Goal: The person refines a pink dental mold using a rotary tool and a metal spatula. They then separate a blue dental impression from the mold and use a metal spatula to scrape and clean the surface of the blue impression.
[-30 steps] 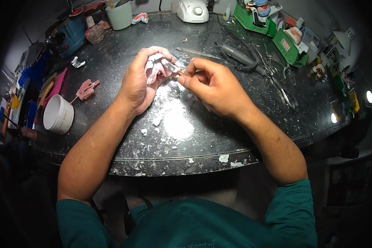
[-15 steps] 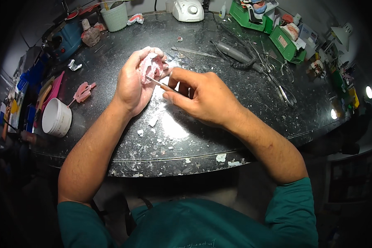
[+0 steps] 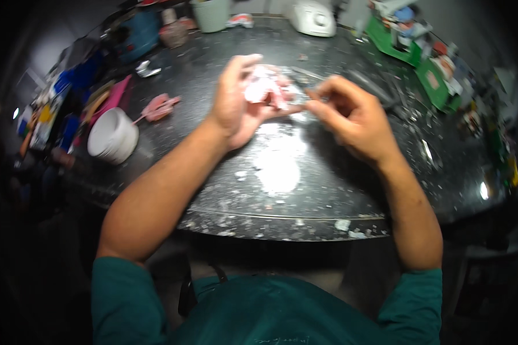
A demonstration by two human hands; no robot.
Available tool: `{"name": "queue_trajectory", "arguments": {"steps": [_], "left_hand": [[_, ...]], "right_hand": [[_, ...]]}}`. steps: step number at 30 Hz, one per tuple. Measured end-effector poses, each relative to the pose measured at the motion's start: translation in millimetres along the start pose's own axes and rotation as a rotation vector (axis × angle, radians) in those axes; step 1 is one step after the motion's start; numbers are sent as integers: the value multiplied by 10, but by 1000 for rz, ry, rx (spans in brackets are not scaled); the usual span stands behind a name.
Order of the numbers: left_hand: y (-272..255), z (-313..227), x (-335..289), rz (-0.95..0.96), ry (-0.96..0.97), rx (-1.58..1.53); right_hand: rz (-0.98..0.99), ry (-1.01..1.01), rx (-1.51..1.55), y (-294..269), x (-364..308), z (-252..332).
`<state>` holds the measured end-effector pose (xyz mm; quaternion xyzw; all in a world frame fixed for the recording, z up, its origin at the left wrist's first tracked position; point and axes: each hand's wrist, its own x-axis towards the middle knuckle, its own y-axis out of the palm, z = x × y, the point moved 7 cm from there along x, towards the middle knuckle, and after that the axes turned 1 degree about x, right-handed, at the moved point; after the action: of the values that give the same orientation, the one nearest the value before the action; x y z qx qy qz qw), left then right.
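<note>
While the view is blurred, the left hand [image 3: 236, 106] shows fingers curled round a pink-and-white plaster cast [image 3: 263, 87], cupped between thumb and fingertips. Right hand [image 3: 354, 118]: fingers pinched shut, apparently on a thin tool (too blurred to name) whose tip meets the cast just past the left thumb. Below both sets of fingers: white powder patch [image 3: 277, 167] on the dark worktop [image 3: 339, 201]. Well beyond the left knuckles: white bowl [image 3: 113, 136]; pink piece [image 3: 159, 106] beside it.
</note>
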<state>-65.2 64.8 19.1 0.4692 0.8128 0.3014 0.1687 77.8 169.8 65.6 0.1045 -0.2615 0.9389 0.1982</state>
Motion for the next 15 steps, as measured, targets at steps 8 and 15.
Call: {"name": "queue_trajectory", "arguments": {"steps": [8,15], "left_hand": [[-16,76,54,57,-8,60],[-37,62,69,66,-10,39]], "right_hand": [[-3,105,68,53,-49,-187],[33,83,-41,110,-52,-98]]}}
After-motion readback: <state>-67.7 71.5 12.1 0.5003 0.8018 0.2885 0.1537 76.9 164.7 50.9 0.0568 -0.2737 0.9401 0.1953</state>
